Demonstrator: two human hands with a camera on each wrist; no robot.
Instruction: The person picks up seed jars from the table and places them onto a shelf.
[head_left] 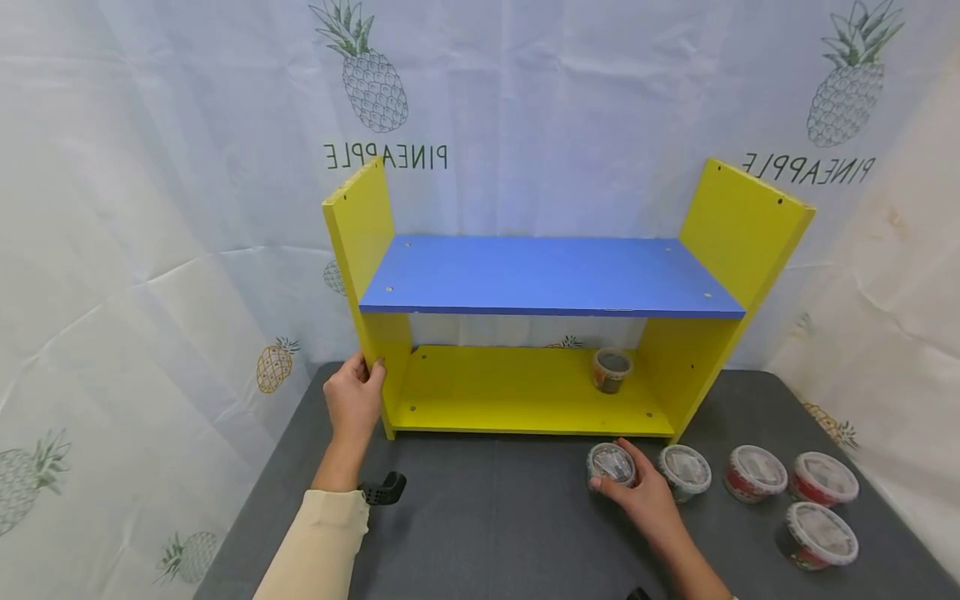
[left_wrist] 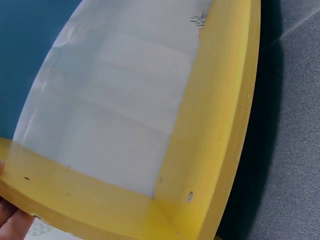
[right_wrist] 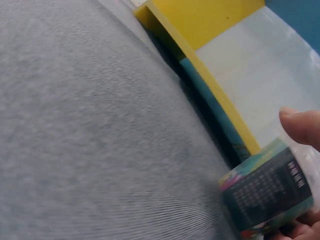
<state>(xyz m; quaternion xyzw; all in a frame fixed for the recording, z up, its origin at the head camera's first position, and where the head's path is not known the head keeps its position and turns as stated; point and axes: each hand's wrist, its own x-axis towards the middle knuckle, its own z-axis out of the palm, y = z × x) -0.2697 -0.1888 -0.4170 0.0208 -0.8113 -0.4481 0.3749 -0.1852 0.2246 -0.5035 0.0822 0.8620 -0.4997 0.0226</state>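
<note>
Left hand [head_left: 354, 398]: fingers curled round the front edge of the left side panel of the yellow shelf unit [head_left: 360, 242], low down near its base; the left wrist view shows fingertips against the panel's outer face. The unit stands on the grey desk [head_left: 487, 517] against a pineapple-print backdrop [head_left: 187, 167]. Blue upper shelf [head_left: 547, 275] spans the two yellow side panels. Yellow lower shelf [head_left: 510, 387] carries one small tub [head_left: 612, 370], upright, toward its right end.

Right hand [head_left: 647, 500]: clamped on a clear-lidded tub [head_left: 611, 464] resting on the desk just in front of the unit's right front corner, thumb and fingers wrapped round its sides. Touching or just beside it to the right, a second tub [head_left: 685, 472]. Further right, three red-sided tubs: one [head_left: 756, 473], another [head_left: 826, 478], and a third [head_left: 819, 535] nearer the desk's front edge.
</note>
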